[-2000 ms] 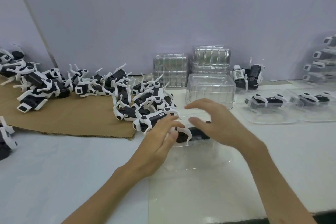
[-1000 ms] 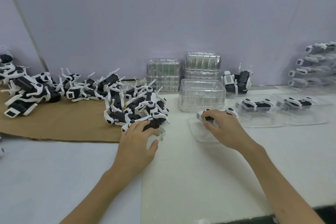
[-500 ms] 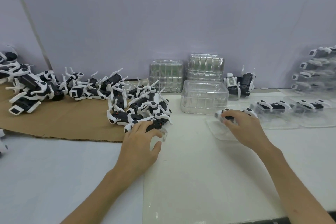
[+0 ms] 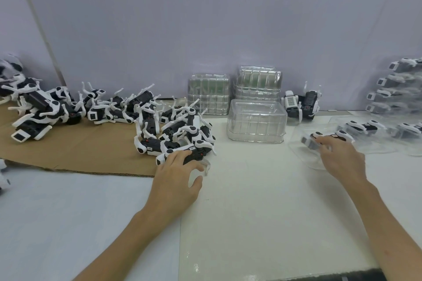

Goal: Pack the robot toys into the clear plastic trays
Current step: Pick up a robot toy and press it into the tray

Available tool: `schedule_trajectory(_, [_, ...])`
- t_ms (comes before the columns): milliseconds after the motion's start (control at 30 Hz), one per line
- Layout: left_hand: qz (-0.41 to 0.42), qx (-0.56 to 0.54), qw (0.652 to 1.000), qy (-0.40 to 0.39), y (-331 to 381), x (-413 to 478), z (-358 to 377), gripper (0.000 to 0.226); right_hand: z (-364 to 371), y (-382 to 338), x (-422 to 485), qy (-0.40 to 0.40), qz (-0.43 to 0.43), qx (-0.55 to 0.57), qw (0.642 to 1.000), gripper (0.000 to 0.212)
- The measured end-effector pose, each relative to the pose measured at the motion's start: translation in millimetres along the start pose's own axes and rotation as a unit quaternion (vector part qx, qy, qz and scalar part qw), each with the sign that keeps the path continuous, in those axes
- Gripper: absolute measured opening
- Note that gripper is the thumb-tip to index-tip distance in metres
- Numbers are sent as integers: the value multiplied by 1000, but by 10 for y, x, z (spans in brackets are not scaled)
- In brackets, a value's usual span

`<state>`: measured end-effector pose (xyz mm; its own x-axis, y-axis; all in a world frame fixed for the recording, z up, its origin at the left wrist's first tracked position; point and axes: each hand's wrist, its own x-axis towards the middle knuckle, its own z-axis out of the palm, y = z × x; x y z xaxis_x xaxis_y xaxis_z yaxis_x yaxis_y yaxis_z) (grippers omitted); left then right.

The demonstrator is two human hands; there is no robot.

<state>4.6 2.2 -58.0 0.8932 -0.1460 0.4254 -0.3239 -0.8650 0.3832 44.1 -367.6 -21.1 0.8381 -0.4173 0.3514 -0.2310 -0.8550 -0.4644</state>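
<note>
- While my right hand (image 4: pixel 340 162) holds the trayed toy (image 4: pixel 308 141) in its clear tray (image 4: pixel 299 151) at 3 o'clock on the table (image 4: pixel 251 212), my left hand (image 4: pixel 175 180) is on the next toy (image 4: pixel 196 154).
- Left grip: fingers curled over the toy's black body from above. The thumb is splayed on the near side, not under it, so it reads as a cover, not a full pinch yet.
- Right grip: fingertips pinching the trayed toy's body. The toy sits in the tray, and the filled trays (image 4: pixel 365 128) are close by at its 2 o'clock.
- Next toy: on the near edge of the loose pile (image 4: pixel 173 125), where the cardboard (image 4: pixel 80 150) ends. It's at 12 from my left palm, touching the fingers.
- Its long axis runs roughly 8-to-2 across me, white end at 8. One white leg sticks out at 5, beside my thumb.
- Trayed toy: axis about 9-to-3, grey face end pointing to 9.
- Key relation, my read: the empty tray stack (image 4: pixel 257 121) is at 1 o'clock from my left hand, between both hands. The right hand looks slightly nearer, so right fetches the tray and left brings the toy.
- The toy should need only a slight turn to sit 9-to-3 in a tray.
</note>
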Motion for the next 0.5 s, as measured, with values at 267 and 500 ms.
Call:
schedule_trajectory(267, [4,-13,1000,1,12,-6,-6,20,74,76,128,19,7,4,1000,35])
schedule_trajectory(500, [15,-82,996,29,19,18,-29,22,72,-239,44,65,-9,65,996,33])
